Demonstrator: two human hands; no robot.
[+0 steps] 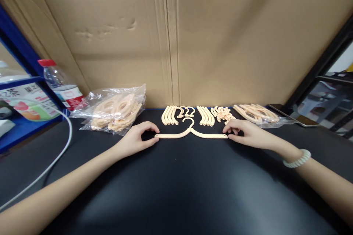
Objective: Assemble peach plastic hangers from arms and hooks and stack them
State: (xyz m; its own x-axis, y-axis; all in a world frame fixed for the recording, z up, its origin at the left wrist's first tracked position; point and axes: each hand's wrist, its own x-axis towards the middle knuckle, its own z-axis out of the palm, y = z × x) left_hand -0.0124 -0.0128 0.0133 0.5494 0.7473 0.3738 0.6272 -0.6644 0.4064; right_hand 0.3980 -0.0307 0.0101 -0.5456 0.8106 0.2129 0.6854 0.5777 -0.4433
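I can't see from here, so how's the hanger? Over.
Left hand and right hand at opposite ends of hanger. Lying flat, hook pointing away. Loose pieces behind it, seemingly not in the way.

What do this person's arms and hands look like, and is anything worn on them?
The left forearm and right forearm are bare, with no sleeves in view. The left hand and right hand have no gloves, and no rings can be made out. The only thing worn that shows is a pale, ridged, coiled band around the right forearm, near the hand.
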